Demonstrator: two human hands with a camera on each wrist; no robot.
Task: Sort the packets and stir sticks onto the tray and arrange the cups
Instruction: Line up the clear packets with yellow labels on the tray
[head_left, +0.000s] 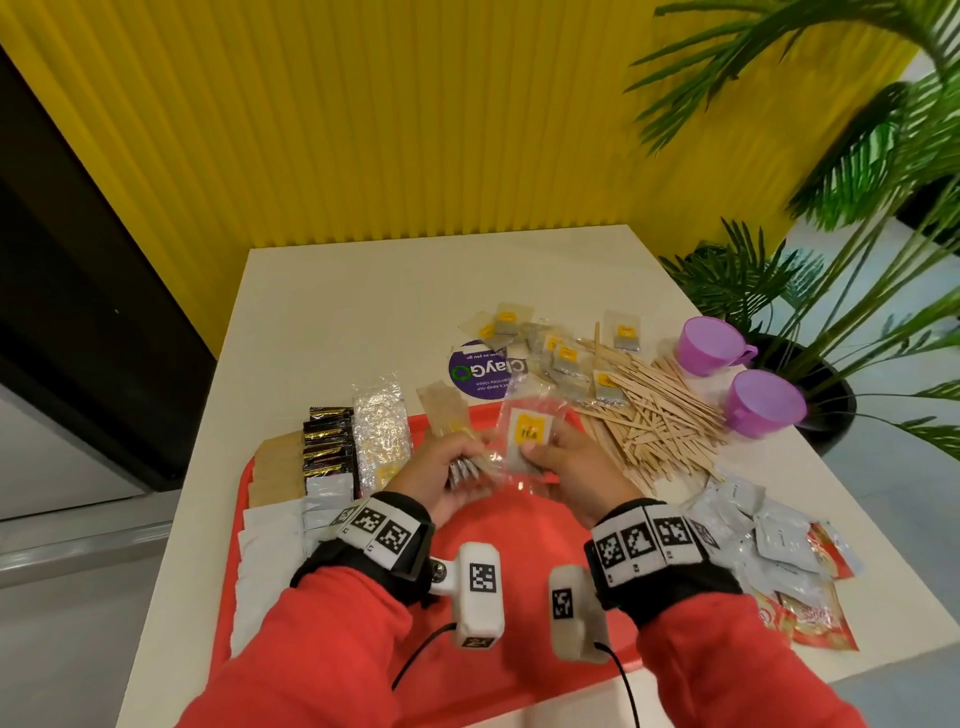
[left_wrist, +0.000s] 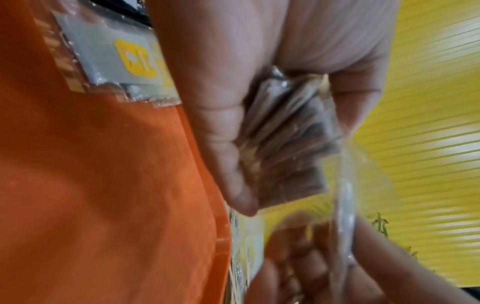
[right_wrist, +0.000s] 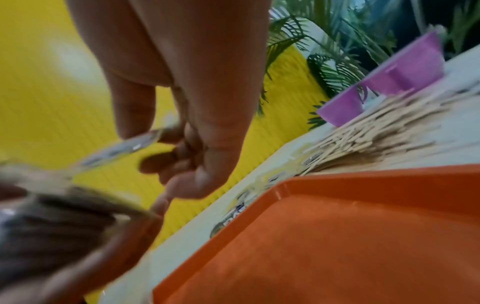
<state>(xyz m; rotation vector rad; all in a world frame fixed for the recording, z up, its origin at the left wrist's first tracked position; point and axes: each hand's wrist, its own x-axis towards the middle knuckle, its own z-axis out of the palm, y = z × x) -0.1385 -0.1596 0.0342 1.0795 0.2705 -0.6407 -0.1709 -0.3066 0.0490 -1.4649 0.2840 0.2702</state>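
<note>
Above the red tray (head_left: 524, 525) my left hand (head_left: 447, 470) grips a stack of clear tea packets (left_wrist: 283, 144), fanned edge-on between thumb and fingers. My right hand (head_left: 566, 462) pinches a single clear tea packet (head_left: 527, 436) with a yellow label, held flat just right of the stack. In the right wrist view that tea packet (right_wrist: 122, 152) shows edge-on between thumb and fingers. More tea packets (head_left: 561, 353) and a heap of wooden stir sticks (head_left: 654, 421) lie on the table behind the tray. Two purple cups (head_left: 763, 400) stand at the right edge.
Black, silver, brown and white packets (head_left: 327, 447) sit in rows on the tray's left part. White and red packets (head_left: 779, 551) lie on the table to my right. A purple round sticker (head_left: 483, 369) is behind the tray. A potted palm (head_left: 831, 208) crowds the right side.
</note>
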